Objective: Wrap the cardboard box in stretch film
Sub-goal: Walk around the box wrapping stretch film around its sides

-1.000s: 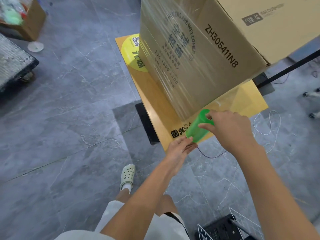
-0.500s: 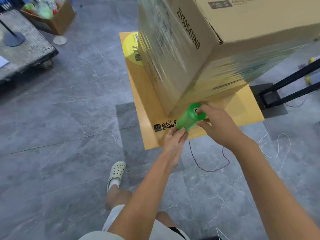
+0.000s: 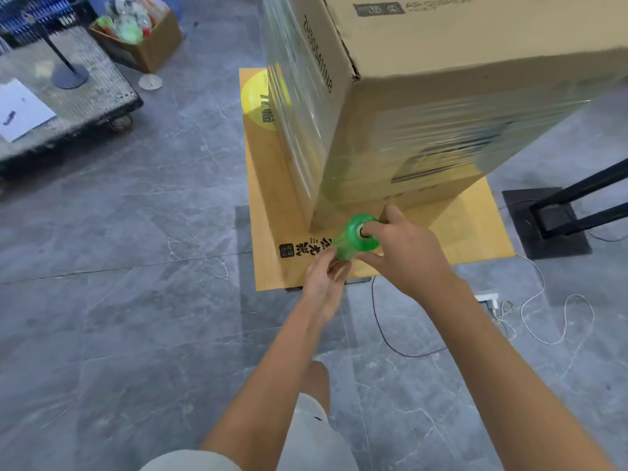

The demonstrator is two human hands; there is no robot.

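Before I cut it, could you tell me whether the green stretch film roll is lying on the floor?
No, both hands hold the green stretch film roll up.

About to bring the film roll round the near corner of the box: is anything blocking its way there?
Nothing visible does. Both hands hold the green film roll right at the cardboard box corner, above the flat cardboard sheet.

My one head camera looks forward and steeply down, near my left hand, right hand and the tall brown cardboard box.
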